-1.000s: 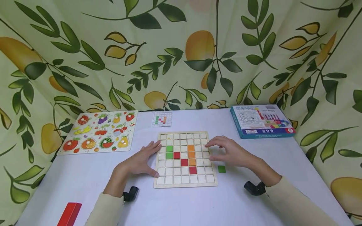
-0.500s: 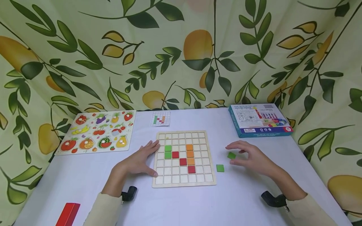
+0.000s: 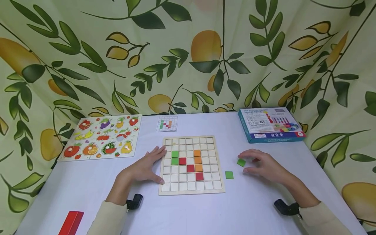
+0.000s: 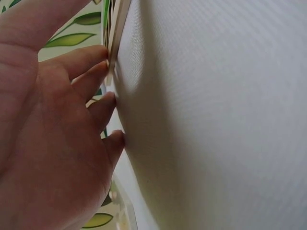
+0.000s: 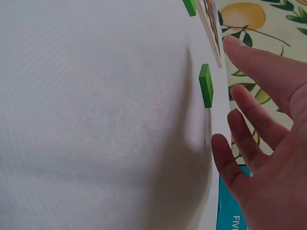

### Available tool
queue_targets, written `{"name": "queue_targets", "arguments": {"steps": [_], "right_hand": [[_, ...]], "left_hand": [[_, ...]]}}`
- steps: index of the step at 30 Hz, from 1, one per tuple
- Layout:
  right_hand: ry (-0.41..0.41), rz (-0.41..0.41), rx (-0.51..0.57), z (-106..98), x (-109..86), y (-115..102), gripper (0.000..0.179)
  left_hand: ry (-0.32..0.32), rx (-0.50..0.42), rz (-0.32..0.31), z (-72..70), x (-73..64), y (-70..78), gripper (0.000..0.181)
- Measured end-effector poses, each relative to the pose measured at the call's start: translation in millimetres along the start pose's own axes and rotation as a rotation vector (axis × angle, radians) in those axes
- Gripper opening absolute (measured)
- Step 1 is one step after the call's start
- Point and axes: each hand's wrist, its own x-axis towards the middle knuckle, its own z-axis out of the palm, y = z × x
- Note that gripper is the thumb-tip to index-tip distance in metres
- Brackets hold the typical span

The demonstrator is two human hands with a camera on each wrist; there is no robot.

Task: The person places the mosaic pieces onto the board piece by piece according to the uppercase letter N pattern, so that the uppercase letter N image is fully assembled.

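A wooden grid board (image 3: 207, 188) lies mid-table with green, red and orange square tiles in some of its cells. My left hand (image 3: 144, 168) rests at its left edge, fingers spread, thumb on the lower left corner; the left wrist view (image 4: 62, 129) shows the fingertips against the wooden rim. On the right, my right hand (image 3: 265, 165) hovers with thumb and fingers apart beside a loose green tile (image 3: 241, 162). In the right wrist view a gap separates that green tile (image 5: 206, 86) from the fingers. Another green tile (image 3: 229, 175) lies just off the board's right edge.
A small pattern card (image 3: 166, 123) lies behind the board. A fruit puzzle board (image 3: 100, 137) sits at back left, a blue-edged box (image 3: 271, 125) at back right. Near the front left lies a red bar (image 3: 71, 222). A printed curtain (image 3: 176, 65) hangs behind the table.
My right hand has moved from the board's right edge out to the right, bringing the loose green tile beside its fingers into view. The left hand stays on the board.
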Motion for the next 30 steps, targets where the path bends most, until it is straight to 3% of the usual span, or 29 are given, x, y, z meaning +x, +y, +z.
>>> {"name": "queue_targets", "arguments": {"steps": [15,30], "right_hand": [[-0.064,0.057,0.016,5,5.3,5,0.043],[-0.022,0.060,-0.027,9,12.1,5,0.034]], "left_hand": [[-0.002,-0.010,-0.017,2.3,1.4,-1.3,0.114],[0.004,-0.006,-0.012,2.0,2.4,-3.2,0.116]]}}
